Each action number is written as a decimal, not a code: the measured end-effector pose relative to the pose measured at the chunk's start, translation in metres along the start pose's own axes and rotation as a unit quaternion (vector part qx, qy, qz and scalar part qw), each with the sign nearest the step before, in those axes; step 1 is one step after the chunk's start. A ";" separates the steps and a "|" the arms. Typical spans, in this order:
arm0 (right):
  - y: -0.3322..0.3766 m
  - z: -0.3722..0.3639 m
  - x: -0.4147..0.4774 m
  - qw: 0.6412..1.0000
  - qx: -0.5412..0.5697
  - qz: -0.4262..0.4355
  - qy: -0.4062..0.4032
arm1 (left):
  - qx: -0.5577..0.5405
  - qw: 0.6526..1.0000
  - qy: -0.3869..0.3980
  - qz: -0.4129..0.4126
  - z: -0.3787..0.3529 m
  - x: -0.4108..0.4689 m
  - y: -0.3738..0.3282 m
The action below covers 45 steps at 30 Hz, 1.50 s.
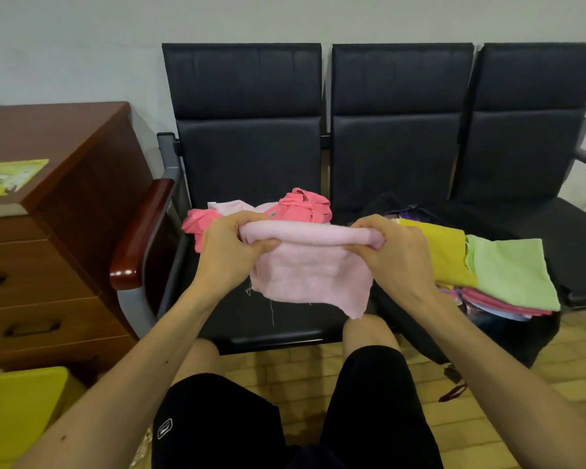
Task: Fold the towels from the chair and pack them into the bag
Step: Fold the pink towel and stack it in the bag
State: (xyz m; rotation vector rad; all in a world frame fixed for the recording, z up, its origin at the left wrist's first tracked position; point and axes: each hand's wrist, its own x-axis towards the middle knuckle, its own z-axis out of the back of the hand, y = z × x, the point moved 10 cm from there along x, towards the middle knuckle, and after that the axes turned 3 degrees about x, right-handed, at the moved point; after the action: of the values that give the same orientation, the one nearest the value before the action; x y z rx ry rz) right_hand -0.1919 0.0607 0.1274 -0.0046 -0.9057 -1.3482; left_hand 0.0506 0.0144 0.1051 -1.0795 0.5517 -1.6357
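Left seat front: bare black padded chair seat (268, 328) under the hanging pale pink terry towel (312, 270).
Left seat back: crumpled coral-pink towels (305, 204) heaped across it.
Left flank: red-brown wooden armrest (139, 238), brown wooden drawer cabinet (65, 231) just beyond.
Bag mouth: black fabric bag (508, 336) covered by a stack of folded towels (511, 269).
Far right: right-hand black seat (582, 258), front bare.

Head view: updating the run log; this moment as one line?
stage: folding | left hand: grips pale pink towel | right hand: grips same towel | unfolded pile: left seat | folded stack: in black bag
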 end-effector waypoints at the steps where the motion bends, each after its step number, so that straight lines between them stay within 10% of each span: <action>1: -0.001 0.003 -0.001 1.000 0.007 0.003 -0.019 | -0.005 1.000 -0.006 -0.004 0.000 -0.001 -0.004; 11: -0.036 0.038 -0.009 0.980 0.159 -0.053 -0.109 | -0.040 0.999 -0.021 -0.015 -0.017 0.008 -0.013; 17: -0.054 -0.039 -0.065 0.827 0.491 -0.253 0.111 | -0.175 0.979 0.095 -0.035 -0.048 0.015 -0.059; 21: -0.047 -0.039 -0.077 0.764 0.569 -0.275 0.129 | -0.201 0.969 0.105 0.099 -0.068 0.022 -0.029; 26: -0.054 -0.011 -0.063 0.703 0.616 -0.346 0.076 | -0.457 0.809 0.172 0.326 -0.137 -0.003 0.003; 29: -0.069 -0.003 -0.056 0.687 0.622 -0.371 0.060 | -0.563 0.720 0.244 0.324 -0.180 -0.015 -0.016; 35: -0.130 0.015 -0.052 0.670 0.612 -0.420 0.010 | -0.533 0.664 0.409 0.326 -0.264 -0.046 -0.031; 45: -0.269 0.012 -0.047 0.719 0.501 -0.481 -0.022 | -0.324 0.784 0.382 0.366 -0.343 0.008 0.003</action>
State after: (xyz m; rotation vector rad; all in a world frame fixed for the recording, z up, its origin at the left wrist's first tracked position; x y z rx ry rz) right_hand -0.4198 0.0314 -0.0212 1.4696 -1.7052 -1.5723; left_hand -0.2430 -0.0480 -0.0612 -0.4460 1.9197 -1.1041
